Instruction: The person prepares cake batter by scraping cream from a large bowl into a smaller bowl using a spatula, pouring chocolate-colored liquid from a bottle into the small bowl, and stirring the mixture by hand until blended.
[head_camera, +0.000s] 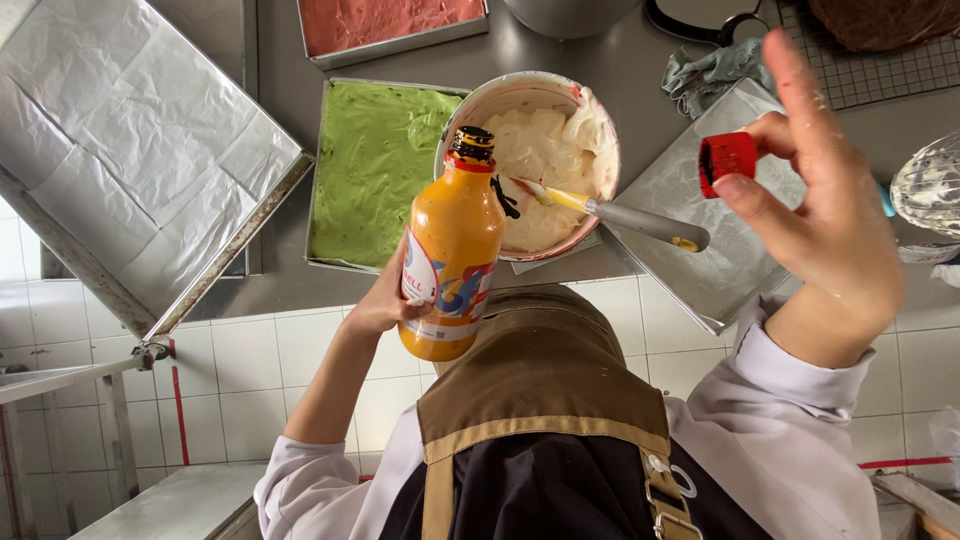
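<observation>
My left hand (383, 300) grips an orange plastic bottle (450, 260) upright, its neck uncapped and stained dark. The bottle's top sits in front of a round bowl (462, 105) of white cream, which has a small dark streak of colouring (506, 198) on it. A spatula with a grey handle (640, 220) rests in the cream, its blade smeared yellow. My right hand (825, 220), raised to the right of the bowl, pinches the bottle's red cap (727, 162) between thumb and fingers.
On the steel counter, a tray of green batter (375, 180) lies left of the bowl and a tray of pink batter (385, 22) behind it. A foil-lined tray (130, 150) leans at left, a paper-lined tray (700, 235) at right. Whisk (928, 185), cloth (712, 70), wire rack (890, 68).
</observation>
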